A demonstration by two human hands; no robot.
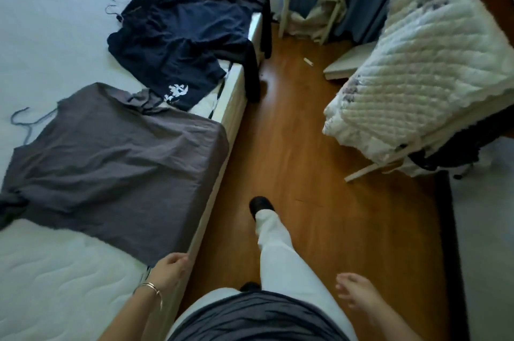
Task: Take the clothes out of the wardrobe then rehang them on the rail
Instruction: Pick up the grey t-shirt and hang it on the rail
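Clothes (155,68) lie in two lots on the bed (55,285), both near its right edge. The nearer one is a grey shirt (111,162), spread flat and lightly creased. Its hem drapes over the side of the mattress, and its neck is on a blue wire hanger (25,120) whose hook points left. Beyond it, just apart from the shirt, sits a rumpled heap of dark garments. A navy top (180,31) lies uppermost with a white print (178,93) on the corner nearest the shirt. Two thin hanger hooks (114,4) stick out at the heap's left side. A black piece (251,73) trails from the heap over the bed's edge down to the wooden floor (319,145).

The left grip (172,265), with a bracelet (151,286) on its wrist, is at the bed's edge just below the grey shirt's hem. Its fingers are loosely curled with nothing seen in them, and I cannot tell whether it touches the mattress. The right grip (358,293) hangs over the floor, blurred, with fingers slack and spread, and it carries nothing.

Between them a leg in white trousers (278,251) with a black shoe (258,204) reaches forward. At right a white quilted cover (417,62) is heaped on a slanted frame, well apart from the bed.
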